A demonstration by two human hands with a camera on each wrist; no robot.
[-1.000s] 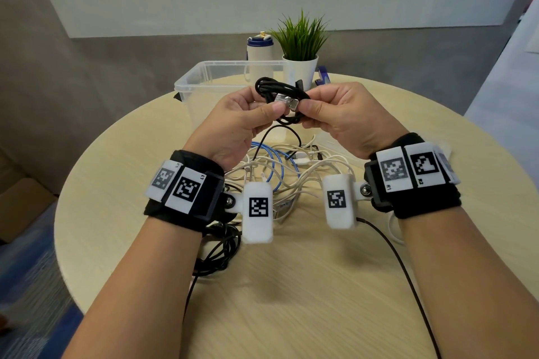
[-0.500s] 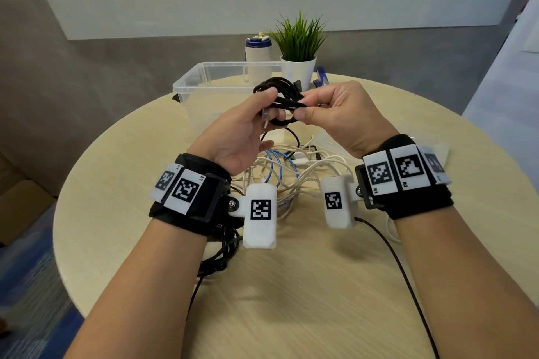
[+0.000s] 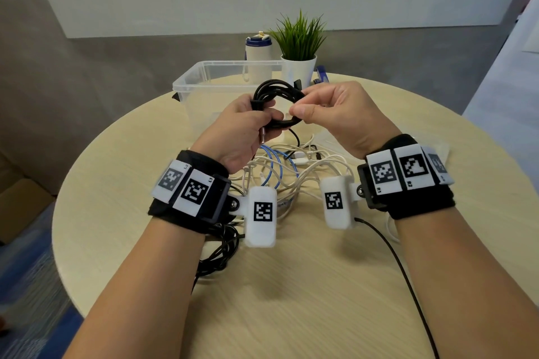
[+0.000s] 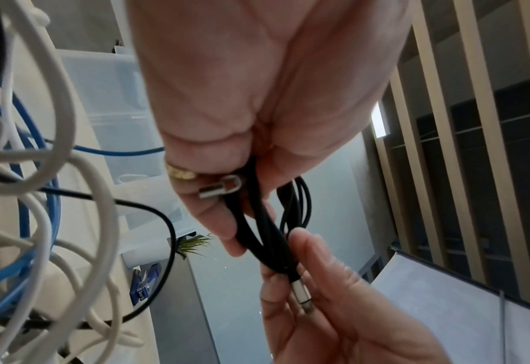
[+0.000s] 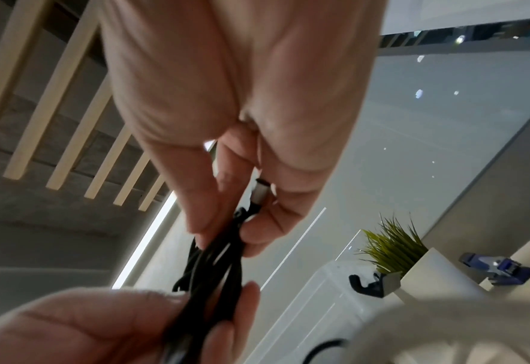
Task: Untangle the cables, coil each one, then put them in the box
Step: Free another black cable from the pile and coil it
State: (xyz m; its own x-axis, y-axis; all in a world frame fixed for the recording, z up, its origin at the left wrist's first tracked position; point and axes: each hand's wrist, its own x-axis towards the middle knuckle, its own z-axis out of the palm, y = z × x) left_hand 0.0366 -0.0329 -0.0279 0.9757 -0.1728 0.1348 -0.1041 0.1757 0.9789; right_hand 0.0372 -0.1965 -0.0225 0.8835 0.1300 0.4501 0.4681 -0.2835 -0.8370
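A round, pale wood-grain counter [image 3: 306, 300] stands before a grey wall and a white board; I hold my work above its middle. My left hand [image 3: 239, 131] grips one side of a coiled black cable [image 3: 277, 90], fingers curled round the bunched strands, and the left wrist view shows a silver plug [image 4: 223, 188] of that cable lying against those fingers beside my gold ring [image 4: 179, 172]. My right hand [image 3: 341, 114] pinches the opposite side of the same coil between thumb and fingertips, with the cable's other metal-tipped end [image 5: 261, 190] tucked inside my grasp. The coil hangs in the air between both hands, clear of the counter.

Directly below my hands, a tangle of white cables [image 3: 318, 166] and a blue cable [image 3: 274, 166] lies heaped on the counter, with a further bundle of black cable [image 3: 221, 253] resting near my left forearm. A thin black lead [image 3: 399, 268] runs from the white camera unit [image 3: 338, 201] on my right wrist toward the near edge.

Just beyond the coil sits the clear plastic box [image 3: 189, 84], open-topped, at the far side of the counter. Behind it stand a white-and-blue bottle [image 3: 258, 55] and a green plant in a white pot [image 3: 299, 67], with a small blue object [image 3: 322, 74] just to the pot's right.
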